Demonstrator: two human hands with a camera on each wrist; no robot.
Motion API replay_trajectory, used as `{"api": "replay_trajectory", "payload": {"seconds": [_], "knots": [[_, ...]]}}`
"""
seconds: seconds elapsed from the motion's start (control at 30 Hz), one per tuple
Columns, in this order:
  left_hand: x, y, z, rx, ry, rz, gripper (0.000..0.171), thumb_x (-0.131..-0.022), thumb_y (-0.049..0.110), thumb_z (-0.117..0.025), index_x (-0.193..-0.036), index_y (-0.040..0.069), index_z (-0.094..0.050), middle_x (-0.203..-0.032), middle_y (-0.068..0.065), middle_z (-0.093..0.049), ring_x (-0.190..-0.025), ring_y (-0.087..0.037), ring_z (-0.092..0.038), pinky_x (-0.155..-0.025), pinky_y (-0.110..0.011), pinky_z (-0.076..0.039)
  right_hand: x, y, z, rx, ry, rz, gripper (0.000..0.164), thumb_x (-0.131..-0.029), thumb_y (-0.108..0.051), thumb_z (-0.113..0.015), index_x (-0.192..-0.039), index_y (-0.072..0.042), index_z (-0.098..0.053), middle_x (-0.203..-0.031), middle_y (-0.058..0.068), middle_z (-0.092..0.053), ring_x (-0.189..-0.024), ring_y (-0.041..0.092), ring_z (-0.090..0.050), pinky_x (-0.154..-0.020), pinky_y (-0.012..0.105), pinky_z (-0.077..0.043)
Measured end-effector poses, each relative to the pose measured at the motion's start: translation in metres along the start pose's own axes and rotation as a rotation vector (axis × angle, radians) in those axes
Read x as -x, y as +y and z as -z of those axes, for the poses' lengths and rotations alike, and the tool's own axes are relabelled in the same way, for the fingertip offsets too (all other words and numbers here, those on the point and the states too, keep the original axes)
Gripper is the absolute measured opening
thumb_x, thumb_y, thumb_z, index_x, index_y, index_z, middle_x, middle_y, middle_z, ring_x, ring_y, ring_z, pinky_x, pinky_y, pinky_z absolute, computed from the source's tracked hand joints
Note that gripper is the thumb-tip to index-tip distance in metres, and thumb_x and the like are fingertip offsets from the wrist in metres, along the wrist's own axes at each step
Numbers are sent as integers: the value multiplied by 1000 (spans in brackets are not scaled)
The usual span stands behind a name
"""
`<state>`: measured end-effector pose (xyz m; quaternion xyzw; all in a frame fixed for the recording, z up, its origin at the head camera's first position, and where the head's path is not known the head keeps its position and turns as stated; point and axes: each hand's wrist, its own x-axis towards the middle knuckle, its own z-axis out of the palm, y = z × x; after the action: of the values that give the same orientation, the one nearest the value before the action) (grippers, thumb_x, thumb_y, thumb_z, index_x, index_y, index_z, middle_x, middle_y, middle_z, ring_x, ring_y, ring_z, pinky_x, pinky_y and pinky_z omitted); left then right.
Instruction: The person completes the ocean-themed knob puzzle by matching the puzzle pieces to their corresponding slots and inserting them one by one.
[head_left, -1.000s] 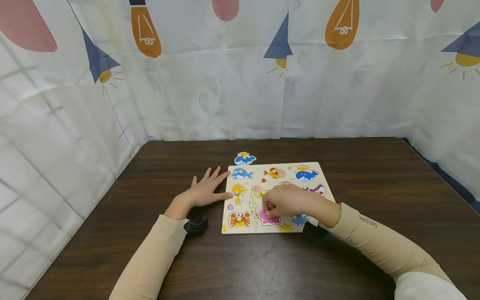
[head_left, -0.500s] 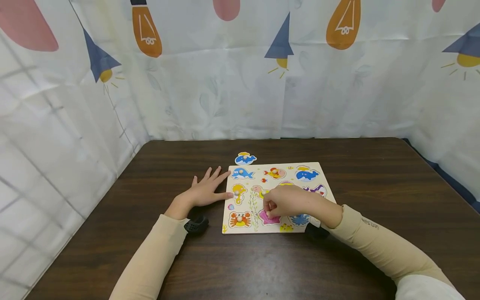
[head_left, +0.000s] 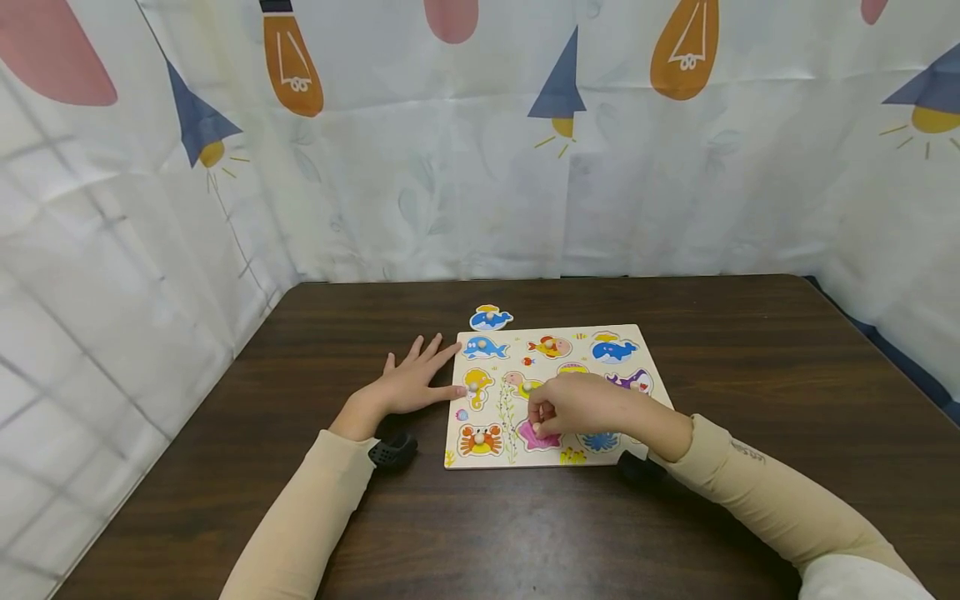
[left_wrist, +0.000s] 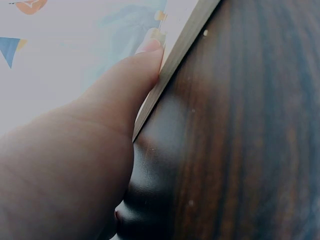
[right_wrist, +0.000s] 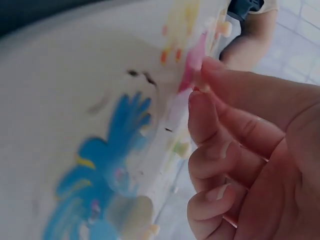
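Note:
A wooden knob puzzle board (head_left: 459, 458) with sea animals lies on the table. My right hand (head_left: 585, 404) is over its lower middle, thumb and index finger pinching the knob of the pink shell-like puzzle piece (head_left: 538, 437), which sits in its place on the board. In the right wrist view the fingertips (right_wrist: 212, 67) close on that knob beside the pink piece (right_wrist: 192, 62). My left hand (head_left: 408, 382) lies flat with fingers spread, thumb and index finger touching the board's left edge. The left wrist view shows the thumb (left_wrist: 135, 70) resting along that edge.
A loose blue whale piece (head_left: 491, 317) lies just behind the board. Crab (head_left: 480, 439), seahorse (head_left: 476, 387) and dolphin (head_left: 483, 347) pieces sit down the left column. At the upper right, the whale picture (head_left: 614, 348) shows no knob. A printed curtain (head_left: 450, 192) hangs behind the table (head_left: 360, 317).
My right wrist and forearm have shifted slightly right, while the fingers stay on the pink piece's knob. The left hand has kept its place.

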<state>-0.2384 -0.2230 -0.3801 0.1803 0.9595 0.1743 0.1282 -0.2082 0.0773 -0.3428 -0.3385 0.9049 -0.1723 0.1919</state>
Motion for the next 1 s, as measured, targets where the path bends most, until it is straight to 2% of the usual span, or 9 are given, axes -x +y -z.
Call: {"api": "replay_trajectory", "payload": {"seconds": [0.17, 0.4, 0.5, 0.63, 0.8, 1.0], "knots": [[-1, 1, 0, 0, -5, -5, 93, -95, 71, -54, -167, 26, -17, -171, -14, -2, -155, -43, 5, -109, -79, 3, 5, 3, 12, -2, 47, 57, 5, -93, -26, -79, -93, -23, -75, -75, -10, -60, -67, 10, -54, -61, 29, -46], [-1, 1, 1, 4, -7, -3, 93, -95, 71, -55, -167, 26, -17, -171, -14, -2, -155, -43, 6, -110, -78, 4, 12, 9, 50, 8, 188, 113, 15, -95, -23, -76, -106, -13, -76, -81, -7, -64, -69, 12, -56, -62, 29, -49], [0, 0, 1, 6, -4, 9, 93, -95, 71, -55, -167, 26, -17, -171, -14, -2, -155, -43, 6, -110, -78, 4, 9, 13, 65, -29, 249, 122, 16, -97, -20, -74, -109, -10, -76, -82, -5, -66, -71, 15, -57, -63, 32, -50], [3, -1, 0, 3, -1, 29, 92, -95, 70, -56, -167, 26, -18, -171, -15, -2, -155, -43, 5, -110, -79, 3, -1, 19, 75, -83, 331, 99, 13, -98, -16, -73, -108, -9, -75, -80, -2, -65, -71, 18, -57, -65, 34, -49], [3, -1, 0, 2, 8, 23, 92, -95, 69, -56, -167, 26, -19, -171, -15, -3, -154, -44, 4, -110, -79, 3, -20, 29, 78, -110, 413, 36, 14, -100, -19, -71, -108, -8, -74, -80, 0, -65, -73, 19, -56, -68, 35, -47], [0, 1, 2, -4, 4, 11, 92, -95, 70, -55, -167, 25, -19, -171, -15, -3, -154, -44, 4, -110, -79, 3, -45, 40, 80, -149, 490, 42, 18, -101, -16, -68, -112, -3, -74, -85, 5, -68, -76, 21, -61, -72, 37, -49]]}}
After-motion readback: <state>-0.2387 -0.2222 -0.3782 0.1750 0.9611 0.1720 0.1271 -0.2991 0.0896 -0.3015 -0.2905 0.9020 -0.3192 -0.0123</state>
